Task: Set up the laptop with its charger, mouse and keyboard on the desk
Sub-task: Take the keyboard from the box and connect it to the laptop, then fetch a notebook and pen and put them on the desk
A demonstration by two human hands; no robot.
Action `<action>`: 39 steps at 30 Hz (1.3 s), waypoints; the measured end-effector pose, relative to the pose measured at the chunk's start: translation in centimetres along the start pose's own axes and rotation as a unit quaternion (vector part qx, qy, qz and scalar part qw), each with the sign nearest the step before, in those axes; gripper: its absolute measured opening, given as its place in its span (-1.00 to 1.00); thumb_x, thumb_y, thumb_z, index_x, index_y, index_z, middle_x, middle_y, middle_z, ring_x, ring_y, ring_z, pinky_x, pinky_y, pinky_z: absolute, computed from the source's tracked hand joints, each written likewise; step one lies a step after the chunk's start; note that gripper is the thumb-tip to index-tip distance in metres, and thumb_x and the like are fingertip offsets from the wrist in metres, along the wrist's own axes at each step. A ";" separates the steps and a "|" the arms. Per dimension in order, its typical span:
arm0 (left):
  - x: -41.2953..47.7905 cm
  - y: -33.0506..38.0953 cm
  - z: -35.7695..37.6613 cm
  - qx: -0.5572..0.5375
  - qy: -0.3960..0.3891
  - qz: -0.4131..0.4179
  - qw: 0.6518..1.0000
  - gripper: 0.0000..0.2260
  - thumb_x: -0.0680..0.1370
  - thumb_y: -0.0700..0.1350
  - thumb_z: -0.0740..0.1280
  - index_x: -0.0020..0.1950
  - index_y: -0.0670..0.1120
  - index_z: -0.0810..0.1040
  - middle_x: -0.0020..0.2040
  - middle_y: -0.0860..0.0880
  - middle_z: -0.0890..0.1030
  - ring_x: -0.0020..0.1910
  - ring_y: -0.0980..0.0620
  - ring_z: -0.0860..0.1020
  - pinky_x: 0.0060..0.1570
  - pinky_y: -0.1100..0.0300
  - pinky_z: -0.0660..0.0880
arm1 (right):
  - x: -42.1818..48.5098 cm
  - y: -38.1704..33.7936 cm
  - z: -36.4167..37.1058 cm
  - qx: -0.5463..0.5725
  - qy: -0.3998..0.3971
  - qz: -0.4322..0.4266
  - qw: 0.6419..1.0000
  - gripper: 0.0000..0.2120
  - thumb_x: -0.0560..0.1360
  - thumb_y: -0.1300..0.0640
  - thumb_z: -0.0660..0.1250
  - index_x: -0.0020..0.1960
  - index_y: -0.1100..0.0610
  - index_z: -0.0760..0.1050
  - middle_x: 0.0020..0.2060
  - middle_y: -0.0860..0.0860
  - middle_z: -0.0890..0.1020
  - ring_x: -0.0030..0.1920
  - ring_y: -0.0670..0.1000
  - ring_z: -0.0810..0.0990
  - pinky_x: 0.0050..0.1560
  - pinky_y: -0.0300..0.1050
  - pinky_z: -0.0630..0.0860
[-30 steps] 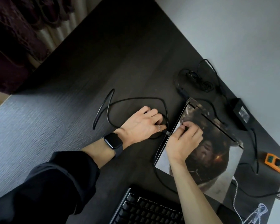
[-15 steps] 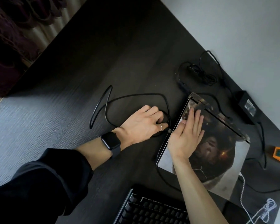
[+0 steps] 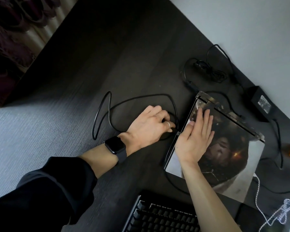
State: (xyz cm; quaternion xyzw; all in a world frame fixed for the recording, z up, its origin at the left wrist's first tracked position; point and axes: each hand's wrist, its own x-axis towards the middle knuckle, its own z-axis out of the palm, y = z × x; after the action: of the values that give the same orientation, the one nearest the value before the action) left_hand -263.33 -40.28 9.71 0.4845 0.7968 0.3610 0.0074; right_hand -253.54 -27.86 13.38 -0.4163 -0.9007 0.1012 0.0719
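laptop (image 3: 224,153) on desk (image 3: 124,64), keyboard (image 3: 161,216) nearer

Dim scene, soft daylight sheen, slight blur, wide-angle distortion

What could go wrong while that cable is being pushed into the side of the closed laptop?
1. The plug in the left hand meets the edge of the laptop half hidden by fingers; pushed askew, it might jam.
2. The right hand only lies flat on the lid; if it eases off, the laptop may slide.
3. The looped black cable beside the left wrist could snag and tug the plug.
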 end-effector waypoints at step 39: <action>-5.9 37.2 -5.1 0.087 -0.381 -0.085 0.916 -0.59 0.53 0.09 0.23 0.38 0.13 0.43 0.30 0.01 0.55 0.29 -0.07 0.50 0.28 -0.04 0.42 | -31.6 20.7 -27.4 0.210 -0.023 0.115 0.971 -0.53 0.63 -0.02 0.22 0.52 -0.14 0.32 0.46 -0.11 0.41 0.48 -0.09 0.28 0.46 -0.23 0.22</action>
State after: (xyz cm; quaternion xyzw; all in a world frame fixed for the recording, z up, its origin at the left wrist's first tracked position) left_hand -233.52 -37.75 33.14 0.5143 0.8002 0.0760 0.2990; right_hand -212.20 -35.56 33.49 -0.4901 -0.8070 0.3050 0.1244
